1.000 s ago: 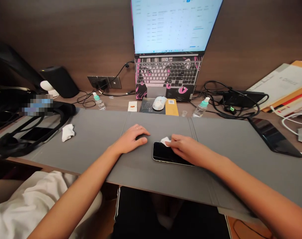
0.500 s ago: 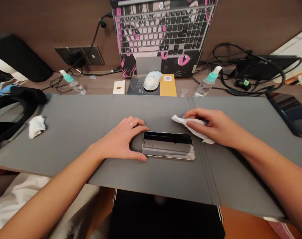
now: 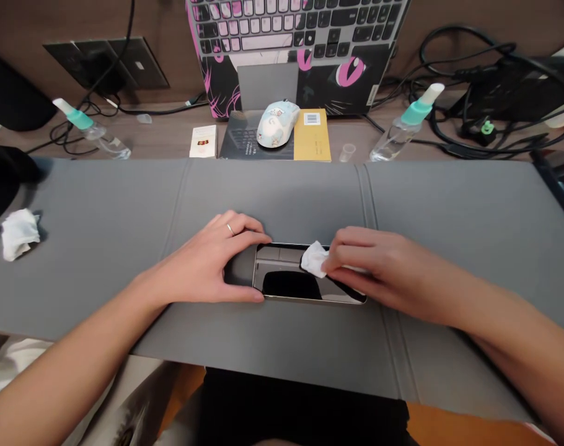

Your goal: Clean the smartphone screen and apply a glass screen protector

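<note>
A smartphone (image 3: 286, 285) lies flat, dark glossy screen up, on a grey desk mat. My left hand (image 3: 207, 257), with a ring on one finger, grips its left end, thumb on the near edge and forefinger on the far edge. In the fingers of my right hand (image 3: 379, 263) is a bunched white tissue (image 3: 314, 259), pressed against the screen near the phone's far edge. That hand covers the upper right part of the phone.
A crumpled white tissue (image 3: 20, 234) lies at the far left of the mat (image 3: 273, 192). Behind stand two spray bottles (image 3: 100, 137), a mouse (image 3: 277, 124) on a box, a small clear cap (image 3: 347, 152), a laptop (image 3: 268, 87) and black cables (image 3: 505, 148).
My right hand has moved left with the tissue, from the mat beside the phone onto its screen. My left hand keeps its hold on the phone. The view has shifted.
</note>
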Action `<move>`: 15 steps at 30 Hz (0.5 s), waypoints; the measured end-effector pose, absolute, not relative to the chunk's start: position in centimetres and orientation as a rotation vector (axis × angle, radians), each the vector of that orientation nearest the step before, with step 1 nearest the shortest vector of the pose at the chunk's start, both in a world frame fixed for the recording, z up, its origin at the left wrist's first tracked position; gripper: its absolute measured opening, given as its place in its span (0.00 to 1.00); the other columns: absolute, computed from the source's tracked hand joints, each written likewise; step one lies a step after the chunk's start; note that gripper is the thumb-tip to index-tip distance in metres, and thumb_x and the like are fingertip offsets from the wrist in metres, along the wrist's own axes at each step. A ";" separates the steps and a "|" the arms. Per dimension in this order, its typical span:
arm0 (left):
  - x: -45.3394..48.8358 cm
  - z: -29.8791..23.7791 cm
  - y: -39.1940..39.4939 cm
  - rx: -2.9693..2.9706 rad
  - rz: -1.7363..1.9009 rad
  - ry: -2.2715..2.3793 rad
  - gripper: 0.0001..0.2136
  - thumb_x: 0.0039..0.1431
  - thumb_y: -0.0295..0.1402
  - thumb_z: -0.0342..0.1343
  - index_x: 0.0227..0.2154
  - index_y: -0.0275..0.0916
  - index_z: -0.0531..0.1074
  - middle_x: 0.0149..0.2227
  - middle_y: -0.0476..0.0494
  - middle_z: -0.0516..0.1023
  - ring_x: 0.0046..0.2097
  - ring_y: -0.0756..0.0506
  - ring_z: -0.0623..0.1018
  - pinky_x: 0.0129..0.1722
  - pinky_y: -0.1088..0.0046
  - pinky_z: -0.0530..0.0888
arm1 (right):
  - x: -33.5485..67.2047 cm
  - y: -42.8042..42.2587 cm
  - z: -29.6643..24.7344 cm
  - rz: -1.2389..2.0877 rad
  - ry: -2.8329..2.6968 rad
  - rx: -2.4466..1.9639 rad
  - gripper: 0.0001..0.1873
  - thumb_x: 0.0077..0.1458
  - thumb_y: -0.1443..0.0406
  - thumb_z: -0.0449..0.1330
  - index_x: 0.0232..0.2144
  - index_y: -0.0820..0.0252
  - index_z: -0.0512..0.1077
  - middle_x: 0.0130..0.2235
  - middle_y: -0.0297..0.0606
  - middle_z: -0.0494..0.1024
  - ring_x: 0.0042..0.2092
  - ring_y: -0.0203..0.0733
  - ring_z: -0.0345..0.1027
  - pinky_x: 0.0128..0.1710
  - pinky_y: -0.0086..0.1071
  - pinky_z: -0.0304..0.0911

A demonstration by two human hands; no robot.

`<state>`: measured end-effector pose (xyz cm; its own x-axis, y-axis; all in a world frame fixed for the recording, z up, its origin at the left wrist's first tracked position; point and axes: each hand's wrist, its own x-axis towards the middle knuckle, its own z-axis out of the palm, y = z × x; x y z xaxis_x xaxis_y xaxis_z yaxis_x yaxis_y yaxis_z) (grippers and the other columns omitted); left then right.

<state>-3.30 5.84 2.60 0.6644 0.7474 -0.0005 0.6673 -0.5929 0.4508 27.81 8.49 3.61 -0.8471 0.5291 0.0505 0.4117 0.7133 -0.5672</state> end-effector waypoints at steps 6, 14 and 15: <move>-3.4 2.6 6.0 2.463 0.251 1.110 0.32 0.54 0.52 0.65 0.57 0.44 0.67 0.56 0.40 0.69 0.54 0.38 0.69 0.56 0.58 0.68 | 27.0 7.3 4.1 0.851 -2.834 -0.557 0.16 0.70 0.66 0.48 0.35 0.57 0.74 0.33 0.38 0.72 0.34 0.40 0.62 0.35 0.35 0.55; -3.5 2.4 5.8 2.461 0.248 1.121 0.32 0.55 0.52 0.65 0.58 0.45 0.66 0.57 0.40 0.69 0.55 0.38 0.69 0.56 0.58 0.68 | 30.8 8.4 6.2 1.207 -2.823 -0.765 0.14 0.68 0.64 0.51 0.35 0.51 0.77 0.36 0.36 0.77 0.38 0.43 0.70 0.36 0.36 0.62; -3.5 2.4 5.8 2.458 0.248 1.123 0.32 0.55 0.52 0.65 0.58 0.45 0.66 0.57 0.40 0.69 0.55 0.38 0.69 0.56 0.58 0.68 | 30.9 8.3 6.2 1.226 -2.824 -0.784 0.15 0.68 0.64 0.51 0.35 0.51 0.77 0.36 0.36 0.77 0.38 0.43 0.70 0.36 0.36 0.62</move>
<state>-3.50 5.80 2.43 0.6571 0.7537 -0.0140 0.6778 -0.5827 0.4483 30.87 8.31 6.23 -0.8777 0.4250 -0.2215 0.4521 0.5805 -0.6772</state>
